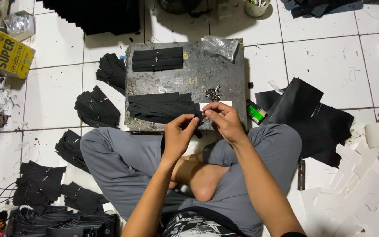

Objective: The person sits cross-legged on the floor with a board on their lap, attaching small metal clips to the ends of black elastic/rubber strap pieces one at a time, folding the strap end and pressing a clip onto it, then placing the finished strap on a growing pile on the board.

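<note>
We sit cross-legged on the tiled floor (330, 61), and our two hands meet just above the near edge of a dark slab (189, 74). Our left hand (178, 134) pinches the end of a black strip (197, 119) between thumb and fingertips, closed on it. Our right hand (224, 119), touching the left at the fingertips, has thumb and forefinger pressed together on something small at the strip's end; it is too small to tell what. Just beyond the grip, a fan of black strips (161, 106) lies on the slab, its right end reaching our fingers. A little pile of metal bits (213, 93) sits just past the right hand, and a second stack (157, 59) lies farther off by the slab's far edge, beside a crumpled clear bag (220, 46). To the right of the grip, off the slab, a green lighter (255, 113) and black sheets (308, 118) crowd the floor. To the left, bundles (97, 107) of strips lie well apart. Under the grip there is only our lap. Both forearms rise from below, wrists bent slightly inward, the right elbow wider out.
</note>
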